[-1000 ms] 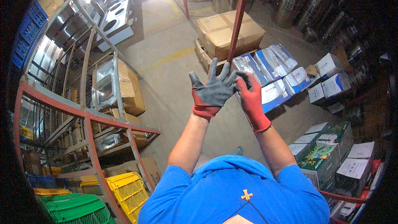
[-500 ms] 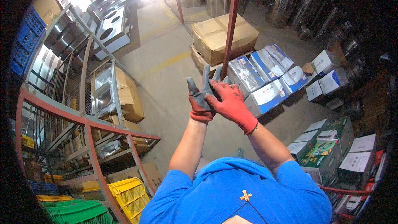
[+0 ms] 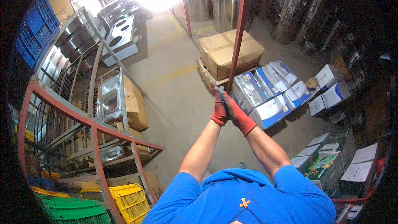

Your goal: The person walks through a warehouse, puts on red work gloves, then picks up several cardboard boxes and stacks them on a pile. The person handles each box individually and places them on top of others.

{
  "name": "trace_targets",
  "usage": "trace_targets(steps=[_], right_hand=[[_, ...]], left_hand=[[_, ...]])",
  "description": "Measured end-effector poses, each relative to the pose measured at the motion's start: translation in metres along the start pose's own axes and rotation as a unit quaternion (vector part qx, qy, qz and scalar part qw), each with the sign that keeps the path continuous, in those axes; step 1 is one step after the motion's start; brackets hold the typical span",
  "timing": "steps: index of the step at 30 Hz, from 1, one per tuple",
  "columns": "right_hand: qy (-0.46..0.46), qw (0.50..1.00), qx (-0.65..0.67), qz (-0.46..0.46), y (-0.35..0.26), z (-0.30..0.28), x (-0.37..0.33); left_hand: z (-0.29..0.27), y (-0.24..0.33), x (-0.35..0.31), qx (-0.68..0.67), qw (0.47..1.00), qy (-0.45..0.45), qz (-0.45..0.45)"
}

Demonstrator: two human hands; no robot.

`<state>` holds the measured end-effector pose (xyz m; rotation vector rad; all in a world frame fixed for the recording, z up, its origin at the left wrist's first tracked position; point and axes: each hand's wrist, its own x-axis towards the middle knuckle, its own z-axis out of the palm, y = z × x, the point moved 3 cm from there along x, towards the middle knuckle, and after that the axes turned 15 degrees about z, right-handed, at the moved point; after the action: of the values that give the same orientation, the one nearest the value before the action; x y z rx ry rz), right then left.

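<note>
My left hand (image 3: 219, 107) and my right hand (image 3: 237, 113) are pressed palm to palm in front of me. Both wear red work gloves with dark grey coating on the palms and fingers. The fingers are stretched out, pointing away from me, and nothing shows between the palms. Just beyond the fingertips, a thin red metal post (image 3: 239, 33) runs upward past a large brown cardboard box (image 3: 232, 49). To the right of my hands lie several blue and white cartons (image 3: 271, 110), some wrapped in clear plastic.
A red and grey metal rack (image 3: 62, 103) with boxes and steel pans stands on the left, with yellow (image 3: 129, 201) and green crates (image 3: 74, 211) below. Tall steel pots (image 3: 228, 10) stand at the back. Dark green cartons (image 3: 331, 168) are at the right. A white panel with round holes (image 3: 122, 37) lies far left.
My left hand was spread with its palm showing and the right hand across it; now both are flat together. The view has shifted slightly, moving the surroundings down and right.
</note>
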<state>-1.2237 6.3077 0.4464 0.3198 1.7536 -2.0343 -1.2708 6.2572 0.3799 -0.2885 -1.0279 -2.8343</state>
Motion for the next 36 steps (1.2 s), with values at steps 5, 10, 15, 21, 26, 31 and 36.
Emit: trace_targets(steps=[5, 10, 15, 21, 26, 31, 36], right_hand=[[0.040, 0.996, 0.021, -0.075, 0.001, -0.015, -0.008], [0.158, 0.968, -0.140, -0.138, 0.000, -0.031, -0.016], [0.118, 0.989, -0.081, -0.047, -0.007, -0.030, -0.008], [0.008, 0.996, 0.092, 0.010, -0.026, -0.009, -0.003], [0.038, 0.994, 0.098, 0.008, -0.029, -0.009, -0.003], [0.085, 0.990, -0.033, -0.112, -0.016, -0.029, -0.018], [0.246, 0.872, -0.276, -0.320, 0.016, -0.032, -0.065]], left_hand=[[0.001, -0.029, 0.013, 0.329, 0.901, -0.101, 0.265], [0.003, -0.014, 0.004, -0.109, 0.990, -0.043, -0.073], [0.018, 0.007, 0.017, -0.100, 0.992, 0.079, -0.022], [0.033, 0.017, 0.011, -0.040, 0.998, 0.039, -0.022], [0.031, 0.004, 0.038, 0.282, 0.936, -0.006, 0.213], [0.014, -0.004, 0.058, 0.018, 0.997, 0.046, 0.059], [0.032, 0.023, 0.039, -0.057, 0.973, 0.198, -0.103]])
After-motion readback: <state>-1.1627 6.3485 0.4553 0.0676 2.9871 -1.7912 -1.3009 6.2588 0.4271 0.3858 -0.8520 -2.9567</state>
